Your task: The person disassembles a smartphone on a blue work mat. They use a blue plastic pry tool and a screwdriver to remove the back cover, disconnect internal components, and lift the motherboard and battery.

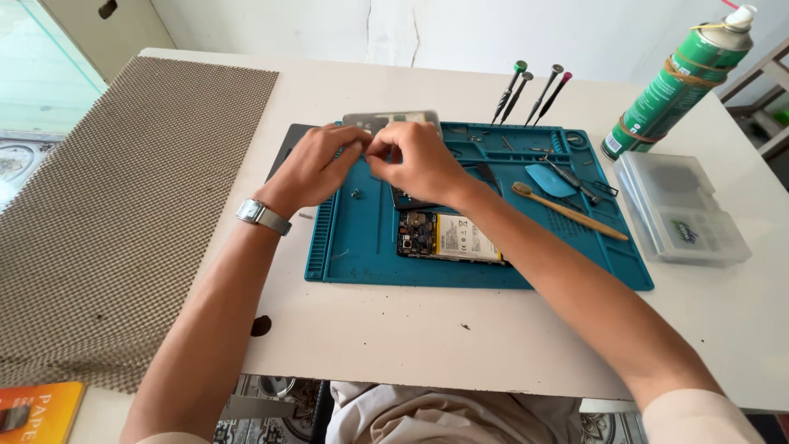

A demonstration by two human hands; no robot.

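Head view: left hand (316,164) and right hand (415,160) pinch a tiny part together, too small to identify; opened phone (448,236) lies stripped, reassembly pending

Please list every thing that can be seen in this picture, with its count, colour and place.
repair mat: 1, teal, table centre
opened phone: 1, black with battery, on mat
screwdrivers: 4, dark, behind mat
spray can: 1, green, far right
plastic box: 1, clear, right of mat
brush: 1, wooden, on mat
blue pick: 1, on mat
mesh mat: 1, brown, left
wristwatch: 1, silver, left wrist
left hand: over mat, meeting right hand
right hand: fingertips pinched; what they hold is hidden
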